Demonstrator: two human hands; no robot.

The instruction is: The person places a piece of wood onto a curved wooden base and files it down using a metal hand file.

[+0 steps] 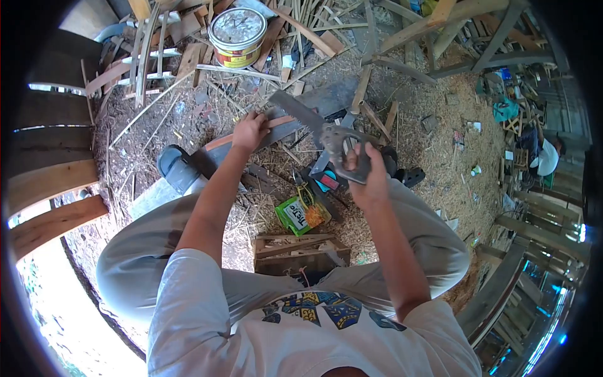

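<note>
My right hand (pixel 364 169) is wrapped round the handle of a hand saw (pixel 301 114), whose blade points up and to the left. The saw's blade lies across or just above a long grey board (pixel 326 97). Closed on a thin reddish-brown wood strip (pixel 220 142), my left hand (pixel 250 131) rests at the board, left of the blade tip. Whether the teeth touch the strip I cannot tell. Below the saw, a green and orange packet (pixel 301 215) lies near pliers (pixel 298 178) and a small red and teal item (pixel 328 181).
A paint bucket (pixel 237 39) stands at the upper left among scrap wood. A wooden box (pixel 295 259) sits between my legs. Wooden frames (pixel 440 31) are at the upper right. Another person (pixel 548 157) is at the far right. Shavings cover the ground.
</note>
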